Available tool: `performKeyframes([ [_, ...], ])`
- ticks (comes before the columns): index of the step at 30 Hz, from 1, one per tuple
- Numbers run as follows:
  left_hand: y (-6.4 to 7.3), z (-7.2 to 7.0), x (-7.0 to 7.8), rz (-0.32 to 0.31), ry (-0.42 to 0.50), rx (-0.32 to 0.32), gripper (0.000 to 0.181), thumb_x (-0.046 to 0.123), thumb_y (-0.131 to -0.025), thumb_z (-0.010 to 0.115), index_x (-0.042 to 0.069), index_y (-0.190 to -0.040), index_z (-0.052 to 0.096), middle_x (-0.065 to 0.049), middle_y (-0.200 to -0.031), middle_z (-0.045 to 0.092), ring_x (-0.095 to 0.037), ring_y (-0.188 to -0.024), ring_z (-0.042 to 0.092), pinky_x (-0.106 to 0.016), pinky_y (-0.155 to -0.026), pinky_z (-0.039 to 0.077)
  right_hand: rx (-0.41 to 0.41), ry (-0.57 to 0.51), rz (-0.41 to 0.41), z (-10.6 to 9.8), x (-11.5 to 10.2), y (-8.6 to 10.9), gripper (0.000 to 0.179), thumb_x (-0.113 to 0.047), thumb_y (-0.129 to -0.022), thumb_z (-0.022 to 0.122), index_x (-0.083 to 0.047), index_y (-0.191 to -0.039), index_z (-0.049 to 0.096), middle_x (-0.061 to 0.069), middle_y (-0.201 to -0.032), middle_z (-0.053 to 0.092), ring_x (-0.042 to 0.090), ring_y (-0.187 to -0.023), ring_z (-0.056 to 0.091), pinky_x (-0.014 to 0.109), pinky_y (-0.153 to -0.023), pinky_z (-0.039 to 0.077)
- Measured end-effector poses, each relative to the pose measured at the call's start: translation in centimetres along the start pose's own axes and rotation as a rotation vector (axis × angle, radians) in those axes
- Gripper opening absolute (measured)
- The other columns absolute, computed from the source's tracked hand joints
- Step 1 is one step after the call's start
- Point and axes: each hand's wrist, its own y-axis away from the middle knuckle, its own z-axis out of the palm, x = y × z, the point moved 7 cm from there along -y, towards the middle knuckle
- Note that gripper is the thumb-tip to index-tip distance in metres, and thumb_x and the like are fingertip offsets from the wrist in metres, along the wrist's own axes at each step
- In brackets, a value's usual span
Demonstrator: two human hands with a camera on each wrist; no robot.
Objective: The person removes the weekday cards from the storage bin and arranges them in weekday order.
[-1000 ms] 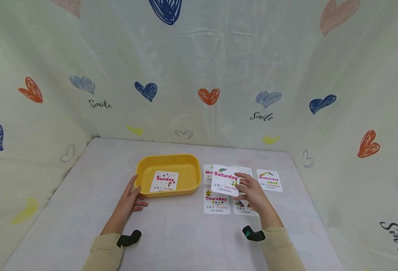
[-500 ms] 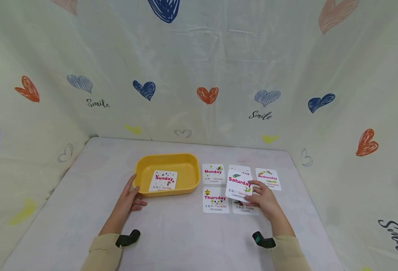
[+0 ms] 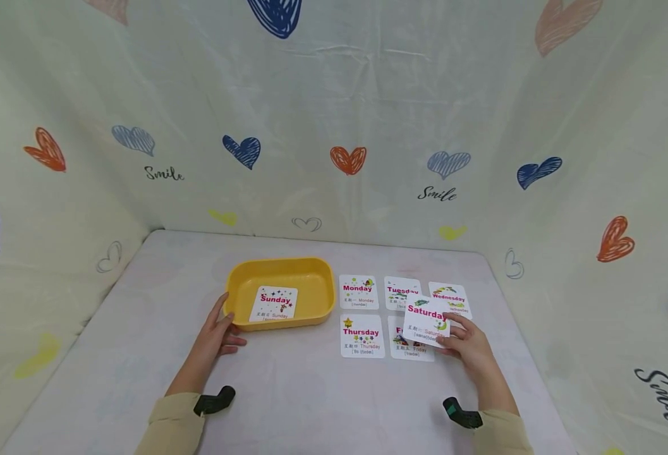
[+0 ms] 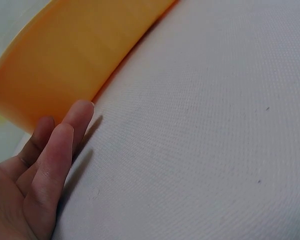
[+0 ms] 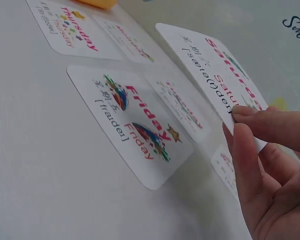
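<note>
My left hand [image 3: 214,327] holds the front left corner of a yellow plastic tray [image 3: 318,309]. One fingertip lies over the rim, and other fingers stretch out below the tray's wall, as the left wrist view shows. Inside the tray lies a white "Sunday" card [image 3: 275,303]. My right hand [image 3: 470,346] pinches a "Saturday" flashcard [image 5: 210,65] at its right edge, between thumb and fingers. Tilted and raised, that card hangs over the "Friday" card [image 5: 132,125] and overlaps the lower edges of the "Tuesday" card [image 3: 396,299] and "Wednesday" card [image 3: 449,293] in the head view.
A "Monday" card [image 3: 359,292] and a "Thursday" card [image 3: 362,337] lie to the right of the tray. All lie on a white-covered table [image 3: 322,398]. A heart-printed cloth [image 3: 345,95] rises behind it and at both sides.
My right hand has carried the Saturday card rightward and a little toward me, from over Monday and Thursday to over Friday. The Monday and Tuesday cards now show more. My left hand stays at the tray.
</note>
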Motion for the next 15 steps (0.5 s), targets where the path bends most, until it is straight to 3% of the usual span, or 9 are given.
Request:
performKeyframes([
  [7,-0.2,0.0,-0.1,0.006,0.000,0.007,0.060,0.037,-0.104,0.040,0.041,-0.156,0.010,-0.012,-0.094,0.055,-0.024,-0.076,0.070,-0.031,-0.067,0.055,0.054,0.020,0.012,-2.3,1.1,0.2,0.064,0.002,-0.088,0.067,-0.008,-0.146,0.042,-0.007,-0.101,0.070,0.012,-0.078,0.062,0.024,-0.063,0.051],
  [15,-0.1,0.1,-0.2,-0.002,-0.010,0.012,0.061,0.038,-0.104,0.041,0.040,-0.156,0.009,-0.013,-0.096,0.055,-0.024,-0.076,0.070,-0.031,-0.067,0.055,0.064,-0.005,0.045,-4.3,2.6,0.4,0.065,0.002,-0.089,0.065,-0.009,-0.147,0.038,-0.015,-0.098,0.067,0.009,-0.078,0.060,0.023,-0.064,0.050],
])
